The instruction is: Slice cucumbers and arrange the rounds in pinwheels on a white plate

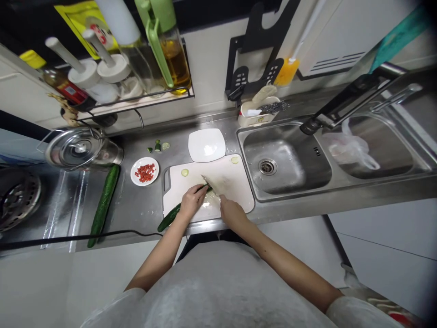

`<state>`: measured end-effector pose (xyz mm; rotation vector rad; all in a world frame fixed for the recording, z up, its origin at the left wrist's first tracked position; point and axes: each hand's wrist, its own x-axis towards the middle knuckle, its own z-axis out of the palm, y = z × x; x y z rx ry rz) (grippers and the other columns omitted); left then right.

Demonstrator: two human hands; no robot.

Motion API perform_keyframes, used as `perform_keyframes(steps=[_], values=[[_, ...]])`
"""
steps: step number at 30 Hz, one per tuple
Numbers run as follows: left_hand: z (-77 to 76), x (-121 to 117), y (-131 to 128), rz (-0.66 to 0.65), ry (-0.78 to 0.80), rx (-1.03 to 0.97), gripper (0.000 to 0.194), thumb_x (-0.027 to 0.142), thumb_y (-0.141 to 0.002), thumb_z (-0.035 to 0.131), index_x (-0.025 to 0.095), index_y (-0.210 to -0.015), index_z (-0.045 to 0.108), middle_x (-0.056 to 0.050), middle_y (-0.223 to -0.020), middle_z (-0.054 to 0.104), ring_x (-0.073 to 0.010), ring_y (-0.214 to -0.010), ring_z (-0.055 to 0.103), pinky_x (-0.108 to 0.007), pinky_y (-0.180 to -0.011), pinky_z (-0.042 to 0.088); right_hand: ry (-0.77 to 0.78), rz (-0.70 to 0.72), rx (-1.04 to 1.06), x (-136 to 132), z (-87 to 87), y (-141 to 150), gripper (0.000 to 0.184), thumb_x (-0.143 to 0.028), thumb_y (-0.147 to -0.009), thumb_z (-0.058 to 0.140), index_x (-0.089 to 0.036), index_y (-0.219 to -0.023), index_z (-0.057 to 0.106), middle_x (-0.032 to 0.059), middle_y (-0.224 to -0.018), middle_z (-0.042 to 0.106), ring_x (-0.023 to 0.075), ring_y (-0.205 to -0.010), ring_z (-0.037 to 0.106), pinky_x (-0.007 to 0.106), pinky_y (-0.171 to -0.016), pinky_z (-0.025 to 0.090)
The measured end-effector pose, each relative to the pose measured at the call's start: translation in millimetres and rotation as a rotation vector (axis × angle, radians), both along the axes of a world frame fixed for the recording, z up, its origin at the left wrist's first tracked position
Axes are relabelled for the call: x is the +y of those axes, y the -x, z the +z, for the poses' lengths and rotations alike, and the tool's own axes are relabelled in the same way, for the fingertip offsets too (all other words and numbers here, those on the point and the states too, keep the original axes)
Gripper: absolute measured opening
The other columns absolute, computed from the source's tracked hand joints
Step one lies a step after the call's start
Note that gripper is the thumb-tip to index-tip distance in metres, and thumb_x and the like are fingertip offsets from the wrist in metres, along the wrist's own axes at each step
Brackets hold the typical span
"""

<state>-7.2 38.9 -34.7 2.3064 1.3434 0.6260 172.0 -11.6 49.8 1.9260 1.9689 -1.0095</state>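
Note:
A dark green cucumber [170, 217] lies slantwise over the lower left of the white cutting board [174, 187]. My left hand [191, 200] is closed over it near its cut end. In my right hand [232, 213] is the handle of a kitchen knife [212, 187], its blade angled up and left against that cucumber end. One cucumber slice [185, 172] rests at the board's upper left, another pale slice [235, 160] in its upper right corner. Just behind the board stands a white square plate [206, 143].
On the left are a small plate [133, 175] of chopped red pieces and a whole cucumber [105, 200]. Cucumber scraps [157, 146] lie behind them. A black cord [112, 233] runs along the counter's front. The sink [290, 177] and faucet [337, 114] are to the right.

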Motion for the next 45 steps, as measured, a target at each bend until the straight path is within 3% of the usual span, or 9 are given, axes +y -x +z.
perform_keyframes(steps=[7, 17, 45], values=[[-0.7, -1, 0, -0.015, -0.057, -0.01, 0.027, 0.026, -0.092, 0.049, 0.024, -0.112, 0.067, -0.006, -0.114, 0.065, -0.0171, -0.105, 0.062, -0.032, -0.091, 0.054, 0.018, 0.029, -0.044, -3, 2.0, 5, 0.036, -0.005, -0.089, 0.029, -0.012, -0.121, 0.044, 0.0153, -0.098, 0.067, 0.0223, -0.094, 0.066, 0.029, -0.075, 0.047], [-6.3, 2, 1, -0.041, -0.108, -0.009, 0.023, 0.025, -0.092, 0.049, 0.022, -0.105, 0.068, -0.008, -0.11, 0.066, -0.0181, -0.099, 0.063, -0.033, -0.087, 0.055, -0.022, 0.055, -0.103, -5, 4.6, 17, 0.032, -0.008, -0.094, 0.026, -0.011, -0.117, 0.046, 0.0168, -0.096, 0.067, 0.0225, -0.093, 0.068, 0.028, -0.074, 0.05], [-2.9, 1, -1, -0.054, -0.105, -0.004, 0.024, 0.023, -0.092, 0.048, 0.021, -0.106, 0.067, -0.008, -0.112, 0.065, -0.018, -0.101, 0.061, -0.033, -0.089, 0.054, 0.031, 0.048, -0.049, 13, 9.2, 19, 0.029, -0.005, -0.091, 0.031, -0.011, -0.114, 0.047, 0.017, -0.096, 0.069, 0.0233, -0.097, 0.067, 0.03, -0.076, 0.05]])
